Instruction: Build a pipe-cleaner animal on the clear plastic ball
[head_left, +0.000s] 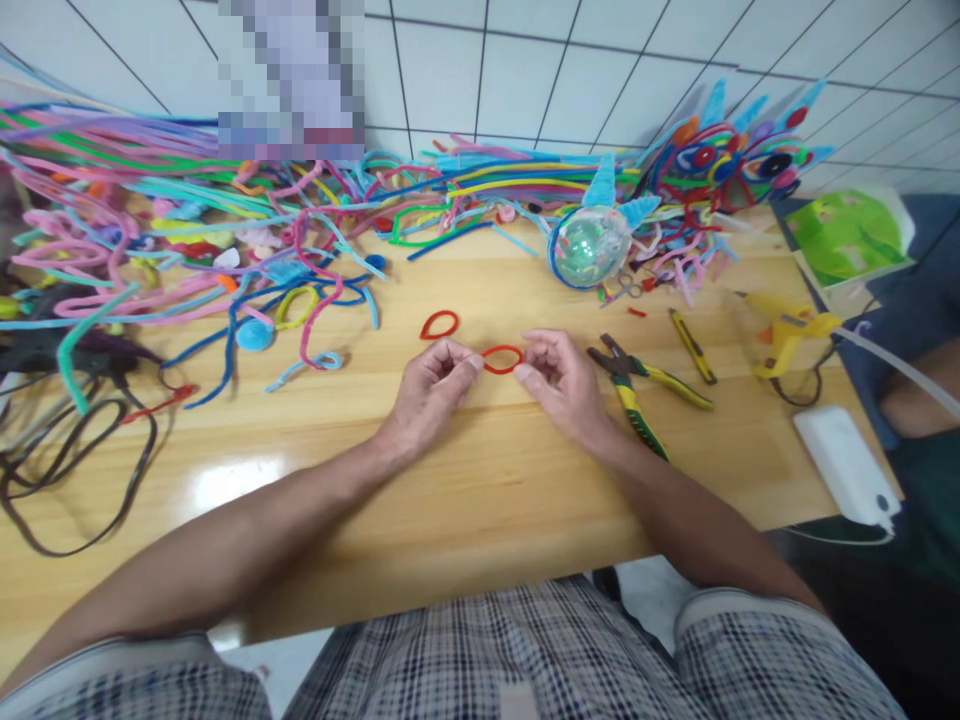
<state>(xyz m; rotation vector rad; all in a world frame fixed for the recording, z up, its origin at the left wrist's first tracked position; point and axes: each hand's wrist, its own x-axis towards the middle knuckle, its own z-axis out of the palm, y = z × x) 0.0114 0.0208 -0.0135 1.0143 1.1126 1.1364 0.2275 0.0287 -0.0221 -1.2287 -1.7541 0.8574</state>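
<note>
Between my two hands a red pipe-cleaner loop (501, 372) is held by its two ends, just above the wooden table (480, 480). My left hand (439, 388) pinches the loop's left end between thumb and finger. At its right end, the thumb and fingers of my right hand (559, 378) close on it. A second red loop (439, 325), leaf-shaped, lies on the table just beyond my left hand. Pliers with yellow and green handles (634, 385) lie to the right of my right hand.
Colourful pipe cleaners (187, 220) pile along the back and left. A clear ball with blue spikes (589, 245) stands at the back. Rightward lie a yellow cutter (694, 347), a yellow glue gun (791, 335) and a white box (846, 465). A person's arm (926, 390) shows at the right edge.
</note>
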